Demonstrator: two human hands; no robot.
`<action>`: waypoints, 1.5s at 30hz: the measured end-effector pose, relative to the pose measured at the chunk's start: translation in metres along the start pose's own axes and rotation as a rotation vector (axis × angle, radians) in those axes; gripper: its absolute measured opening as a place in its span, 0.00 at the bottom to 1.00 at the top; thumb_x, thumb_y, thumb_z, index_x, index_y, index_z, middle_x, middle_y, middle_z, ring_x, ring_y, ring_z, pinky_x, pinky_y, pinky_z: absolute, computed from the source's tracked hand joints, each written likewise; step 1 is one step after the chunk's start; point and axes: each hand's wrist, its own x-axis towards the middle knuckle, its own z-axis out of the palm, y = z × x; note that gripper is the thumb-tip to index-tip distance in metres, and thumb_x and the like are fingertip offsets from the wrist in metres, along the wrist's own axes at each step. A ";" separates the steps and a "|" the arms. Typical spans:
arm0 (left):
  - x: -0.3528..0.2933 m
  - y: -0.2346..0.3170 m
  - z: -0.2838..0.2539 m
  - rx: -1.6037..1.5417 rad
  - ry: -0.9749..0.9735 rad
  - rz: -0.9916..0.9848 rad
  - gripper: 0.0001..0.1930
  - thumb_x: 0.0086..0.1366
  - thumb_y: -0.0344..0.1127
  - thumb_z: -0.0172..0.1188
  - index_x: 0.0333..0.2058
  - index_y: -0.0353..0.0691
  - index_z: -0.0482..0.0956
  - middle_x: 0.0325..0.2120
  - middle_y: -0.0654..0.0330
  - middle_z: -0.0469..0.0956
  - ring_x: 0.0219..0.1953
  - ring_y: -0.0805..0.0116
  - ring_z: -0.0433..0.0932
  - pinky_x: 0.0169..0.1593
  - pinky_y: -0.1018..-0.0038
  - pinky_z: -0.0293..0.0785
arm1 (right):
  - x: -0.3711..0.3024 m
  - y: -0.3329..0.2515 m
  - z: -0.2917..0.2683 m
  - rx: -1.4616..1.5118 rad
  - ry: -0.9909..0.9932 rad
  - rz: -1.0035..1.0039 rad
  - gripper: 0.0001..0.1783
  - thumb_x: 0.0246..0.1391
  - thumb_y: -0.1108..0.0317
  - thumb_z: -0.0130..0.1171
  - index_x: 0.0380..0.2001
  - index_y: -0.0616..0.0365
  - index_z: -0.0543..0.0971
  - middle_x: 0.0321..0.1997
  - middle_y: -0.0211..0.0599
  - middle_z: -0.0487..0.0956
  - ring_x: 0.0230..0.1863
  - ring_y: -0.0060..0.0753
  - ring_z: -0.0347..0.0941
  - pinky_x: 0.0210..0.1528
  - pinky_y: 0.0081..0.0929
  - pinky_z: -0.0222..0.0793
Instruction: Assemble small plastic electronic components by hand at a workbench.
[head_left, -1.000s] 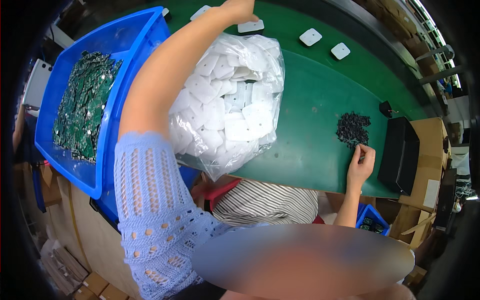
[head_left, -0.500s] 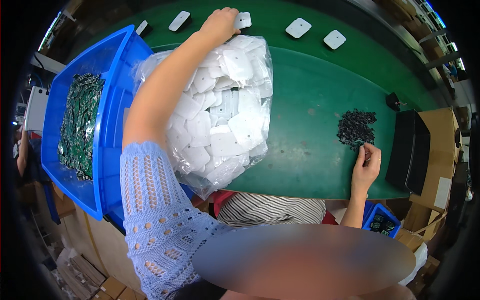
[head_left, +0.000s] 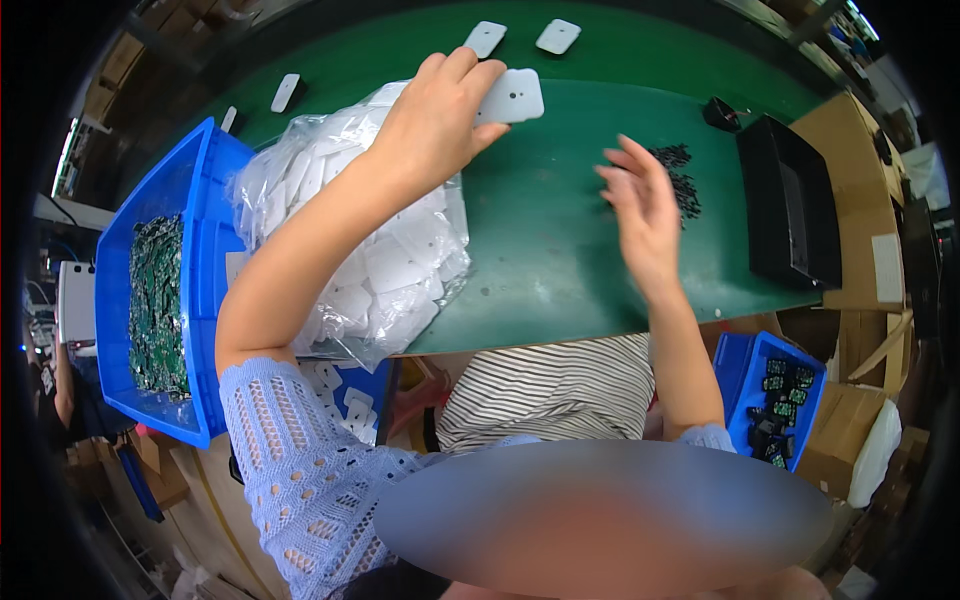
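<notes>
Left hand [head_left: 435, 110] grips a white rounded piece [head_left: 515, 98] between thumb and fingers, just right of the bag's far end; right hand [head_left: 645, 205] is raised with fingers curled and partly spread, just left of the heap of small black parts [head_left: 682, 188]; fingertips blurred, cannot tell if it holds one; progress, as far as it shows: one piece in hand, four similar white-topped pieces [head_left: 558, 37] spaced along the far green strip [head_left: 400, 60], cannot tell whether any are finished; plenty looks left, since the clear bag [head_left: 390, 270] on the left of the tabletop [head_left: 560, 270] is full of white plates and the black heap is sizeable; blue bin [head_left: 225, 340] at far left holds many green boards.
</notes>
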 end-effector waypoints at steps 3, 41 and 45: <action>0.003 0.022 0.000 -0.006 -0.020 0.039 0.26 0.42 0.29 0.68 0.42 0.35 0.70 0.36 0.54 0.69 0.39 0.55 0.69 0.43 0.66 0.70 | 0.016 -0.005 0.024 0.203 -0.098 0.041 0.33 0.53 0.60 0.57 0.57 0.63 0.59 0.54 0.48 0.67 0.51 0.34 0.68 0.47 0.27 0.68; 0.027 0.103 0.021 -0.752 -0.169 -0.111 0.16 0.61 0.40 0.55 0.41 0.32 0.73 0.31 0.50 0.76 0.30 0.64 0.77 0.31 0.73 0.72 | -0.004 -0.042 -0.039 0.263 0.100 -0.133 0.16 0.58 0.62 0.52 0.45 0.62 0.72 0.38 0.33 0.75 0.38 0.19 0.69 0.41 0.17 0.66; 0.028 0.109 0.014 -0.706 -0.236 -0.176 0.16 0.61 0.42 0.55 0.40 0.34 0.73 0.24 0.52 0.77 0.25 0.64 0.77 0.28 0.72 0.71 | -0.008 -0.045 -0.042 0.258 0.114 -0.133 0.16 0.58 0.62 0.52 0.44 0.62 0.73 0.37 0.32 0.75 0.38 0.18 0.68 0.40 0.16 0.65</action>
